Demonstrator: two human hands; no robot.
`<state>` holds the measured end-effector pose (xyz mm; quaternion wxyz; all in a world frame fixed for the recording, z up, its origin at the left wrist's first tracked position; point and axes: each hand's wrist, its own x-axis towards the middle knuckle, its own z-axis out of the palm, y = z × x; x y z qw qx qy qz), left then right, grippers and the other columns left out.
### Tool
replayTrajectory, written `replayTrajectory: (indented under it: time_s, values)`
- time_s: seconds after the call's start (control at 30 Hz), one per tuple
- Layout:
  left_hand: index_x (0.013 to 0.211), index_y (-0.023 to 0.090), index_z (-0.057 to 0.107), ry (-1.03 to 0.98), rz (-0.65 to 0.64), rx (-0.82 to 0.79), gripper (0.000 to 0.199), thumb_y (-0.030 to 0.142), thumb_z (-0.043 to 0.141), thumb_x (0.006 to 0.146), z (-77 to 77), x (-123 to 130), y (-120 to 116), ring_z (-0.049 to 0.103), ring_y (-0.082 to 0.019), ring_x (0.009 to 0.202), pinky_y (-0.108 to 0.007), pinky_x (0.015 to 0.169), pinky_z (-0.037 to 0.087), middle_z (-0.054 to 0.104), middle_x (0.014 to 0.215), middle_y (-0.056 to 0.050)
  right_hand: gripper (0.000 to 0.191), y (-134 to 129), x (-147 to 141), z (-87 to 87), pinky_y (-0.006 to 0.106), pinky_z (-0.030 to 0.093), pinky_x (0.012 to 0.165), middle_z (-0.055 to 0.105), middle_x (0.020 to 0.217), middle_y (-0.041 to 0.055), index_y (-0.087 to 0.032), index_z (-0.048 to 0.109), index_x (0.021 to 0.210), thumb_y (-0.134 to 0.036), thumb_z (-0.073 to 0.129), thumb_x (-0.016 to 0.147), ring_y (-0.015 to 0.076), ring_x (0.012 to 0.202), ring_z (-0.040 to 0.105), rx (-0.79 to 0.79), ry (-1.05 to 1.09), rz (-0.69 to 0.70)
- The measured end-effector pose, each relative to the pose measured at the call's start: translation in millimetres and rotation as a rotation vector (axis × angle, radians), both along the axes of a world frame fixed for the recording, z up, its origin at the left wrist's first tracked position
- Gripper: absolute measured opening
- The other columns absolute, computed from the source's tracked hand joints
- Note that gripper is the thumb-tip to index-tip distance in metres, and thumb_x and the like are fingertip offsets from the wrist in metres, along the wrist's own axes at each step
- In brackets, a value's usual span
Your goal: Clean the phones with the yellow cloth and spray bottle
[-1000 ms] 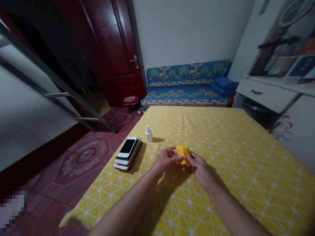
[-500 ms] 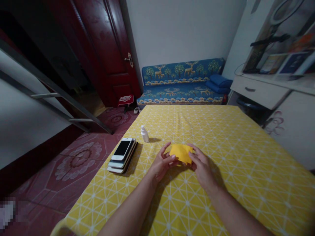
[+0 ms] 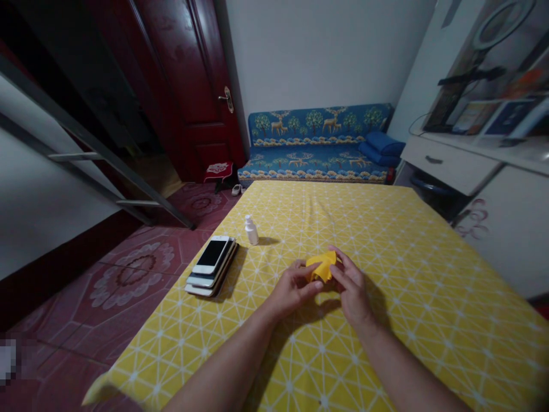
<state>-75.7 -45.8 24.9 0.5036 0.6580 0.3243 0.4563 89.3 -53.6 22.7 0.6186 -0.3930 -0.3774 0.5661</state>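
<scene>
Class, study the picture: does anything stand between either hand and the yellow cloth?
Nothing visible does. The left hand and the right hand both already touch the yellow cloth. The white bottle and the stack of phones stand off to the left, outside the space between hands and cloth.

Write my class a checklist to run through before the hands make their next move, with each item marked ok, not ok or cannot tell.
1. Both hands on the cloth: ok. The left hand and right hand hold the yellow cloth between them.
2. Cloth spread flat: not ok. It is bunched and folded.
3. Nothing wrapped inside the cloth: cannot tell. Folds and fingers hide it.
4. White bottle upright: ok. It stands on the tablecloth.
5. Phone stack clear of the hands: ok. It lies to the left of them, apart.
6. Phone edges lined up: not ok. They are staggered.
</scene>
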Motion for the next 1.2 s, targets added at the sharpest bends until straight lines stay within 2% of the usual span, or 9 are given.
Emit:
replayTrajectory:
  time_s: [0.1, 0.2, 0.3, 0.47, 0.6, 0.77, 0.97, 1.1, 1.2]
  values:
    - [0.102, 0.026, 0.079, 0.08, 0.245, 0.164, 0.027, 0.041, 0.074, 0.081, 3.4, -3.0, 0.8, 0.053, -0.032, 0.119, -0.05, 0.1, 0.047, 0.049, 0.14, -0.014, 0.061, -0.5, 1.1, 0.8, 0.035, 0.056, 0.07, 0.074, 0.106, 0.0044, -0.028, 0.054, 0.13, -0.04, 0.075, 0.074, 0.0253, 0.088, 0.07, 0.006, 0.004, -0.038]
    - [0.098, 0.026, 0.078, 0.13, 0.381, 0.343, 0.026, 0.04, 0.079, 0.075, 5.0, -4.1, 1.3, 0.053, -0.032, 0.12, -0.053, 0.1, 0.047, 0.053, 0.136, -0.012, 0.065, -2.3, 0.4, 1.3, 0.033, 0.055, 0.067, 0.074, 0.099, 0.0041, -0.027, 0.05, 0.134, -0.041, 0.075, 0.076, 0.0234, 0.082, 0.069, 0.024, -0.05, -0.043]
    - [0.103, 0.025, 0.076, 0.099, 0.29, 0.335, 0.03, 0.038, 0.079, 0.076, 3.0, 0.1, -0.8, 0.063, -0.027, 0.105, -0.047, 0.093, 0.053, 0.069, 0.109, -0.011, 0.065, -5.1, -1.9, 2.5, 0.032, 0.055, 0.07, 0.073, 0.098, 0.0038, -0.028, 0.046, 0.135, -0.041, 0.075, 0.078, 0.0224, 0.084, 0.069, 0.078, -0.13, -0.017]
    - [0.109, 0.018, 0.074, -0.061, 0.215, -0.017, 0.044, 0.041, 0.081, 0.073, -2.3, 11.2, -5.5, 0.071, -0.025, 0.082, -0.037, 0.071, 0.059, 0.074, 0.1, -0.014, 0.049, -9.2, -6.1, 5.4, 0.033, 0.055, 0.077, 0.07, 0.104, 0.0048, -0.029, 0.048, 0.12, -0.042, 0.074, 0.081, 0.0211, 0.089, 0.069, 0.205, -0.171, -0.02]
    - [0.11, 0.015, 0.075, -0.108, 0.181, -0.08, 0.044, 0.044, 0.078, 0.076, -0.8, 10.8, -7.3, 0.073, -0.026, 0.08, -0.038, 0.075, 0.059, 0.077, 0.094, -0.014, 0.035, -9.7, -8.2, 5.5, 0.032, 0.054, 0.076, 0.068, 0.096, 0.004, -0.026, 0.057, 0.103, -0.038, 0.077, 0.078, 0.02, 0.087, 0.067, 0.235, -0.278, -0.011]
    - [0.113, 0.016, 0.075, -0.094, 0.165, -0.047, 0.042, 0.045, 0.07, 0.082, 4.4, 5.9, -10.1, 0.072, -0.028, 0.094, -0.039, 0.086, 0.056, 0.076, 0.108, -0.013, 0.029, -7.0, -8.4, 2.2, 0.033, 0.055, 0.077, 0.069, 0.095, 0.0043, -0.025, 0.062, 0.104, -0.038, 0.074, 0.08, 0.0199, 0.085, 0.067, 0.227, -0.308, 0.001]
    - [0.081, 0.013, 0.08, 0.033, 0.218, 0.007, 0.038, 0.048, 0.065, 0.085, 15.2, 4.8, -13.4, 0.06, -0.017, 0.062, -0.028, 0.061, 0.045, 0.071, 0.067, -0.007, 0.022, -8.3, -6.4, -0.4, 0.034, 0.055, 0.082, 0.062, 0.11, 0.006, -0.028, 0.068, 0.107, -0.028, 0.069, 0.085, 0.022, 0.099, 0.063, 0.419, -0.544, -0.045]
    - [0.068, 0.014, 0.077, 0.005, 0.284, -0.007, 0.04, 0.048, 0.065, 0.085, 16.1, 4.8, -13.2, 0.047, -0.013, 0.053, -0.026, 0.055, 0.034, 0.06, 0.055, -0.003, 0.016, -8.9, -7.1, 1.3, 0.036, 0.053, 0.083, 0.063, 0.104, 0.0061, -0.028, 0.071, 0.102, -0.025, 0.063, 0.088, 0.023, 0.101, 0.061, 0.477, -0.622, -0.102]
    - [0.057, 0.014, 0.07, 0.036, 0.306, 0.023, 0.044, 0.046, 0.062, 0.086, 14.4, 5.3, -12.1, 0.038, -0.011, 0.051, -0.026, 0.052, 0.028, 0.049, 0.049, 0.0, 0.009, -8.9, -7.7, 3.5, 0.035, 0.052, 0.085, 0.064, 0.097, 0.0051, -0.026, 0.071, 0.091, -0.026, 0.063, 0.086, 0.0227, 0.097, 0.061, 0.456, -0.574, -0.133]
